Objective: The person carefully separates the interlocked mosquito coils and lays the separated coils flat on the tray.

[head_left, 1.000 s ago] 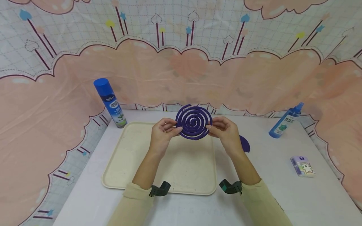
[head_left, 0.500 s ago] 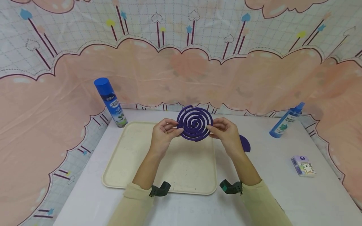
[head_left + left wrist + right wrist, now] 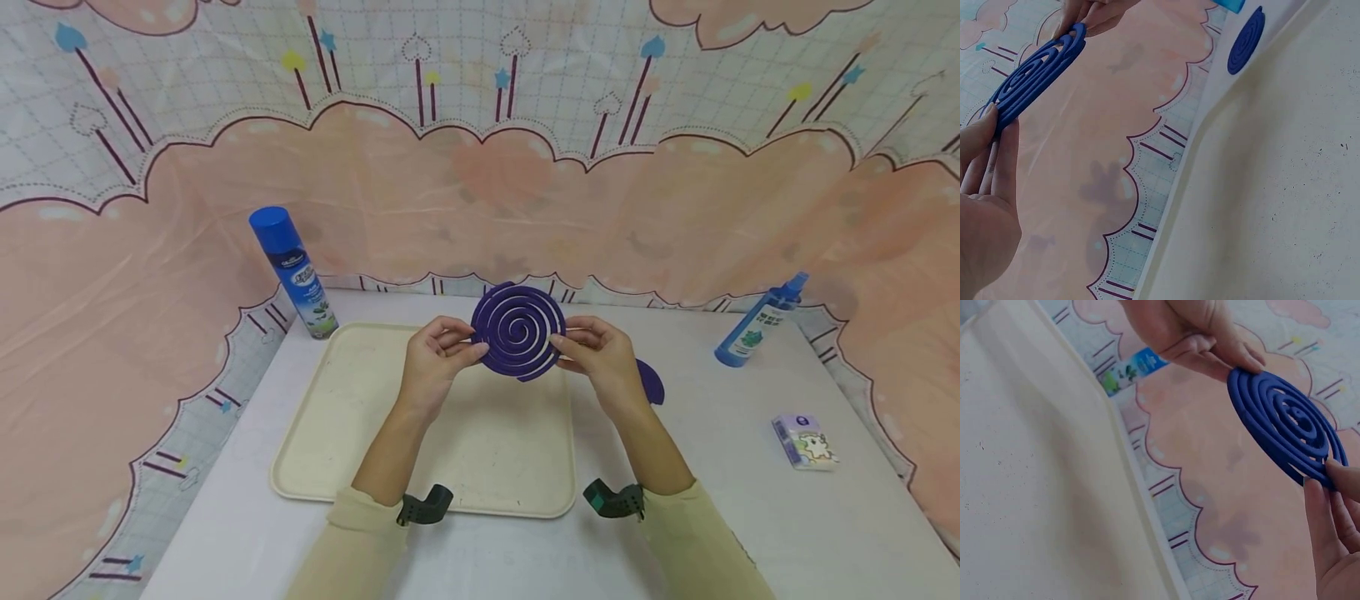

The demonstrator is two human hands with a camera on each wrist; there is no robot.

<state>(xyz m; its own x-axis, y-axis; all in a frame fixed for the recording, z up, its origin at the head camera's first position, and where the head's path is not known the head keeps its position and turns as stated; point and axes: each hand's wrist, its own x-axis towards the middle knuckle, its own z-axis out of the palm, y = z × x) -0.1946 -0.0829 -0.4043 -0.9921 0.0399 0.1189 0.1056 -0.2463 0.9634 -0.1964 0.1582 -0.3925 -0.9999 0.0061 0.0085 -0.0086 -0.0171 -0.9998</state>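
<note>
Held up above the cream tray [image 3: 360, 433] is a dark blue-purple mosquito coil [image 3: 517, 331], its flat spiral facing the head camera. My left hand [image 3: 433, 367] pinches its left rim between thumb and fingers. The opposite rim is pinched by my right hand [image 3: 604, 360]. Both wrist views show the coil [image 3: 1041, 84] edge-on at a slant, with narrow gaps between its rings. A second mosquito coil [image 3: 651, 383] lies on the table right of the tray; my right hand and forearm hide part of it in the head view.
A blue spray can [image 3: 294, 273] stands at the back left, by the tray's corner. On the right are a blue pump bottle [image 3: 759, 321] and a small purple-and-white pack [image 3: 804, 442]. A patterned curtain [image 3: 480, 200] hangs behind the white table [image 3: 705, 467].
The held mosquito coil has shifted slightly down and right with both hands. Its rings show narrower gaps than before, and the outer end at the top sits closer in. Both hands keep their grip.
</note>
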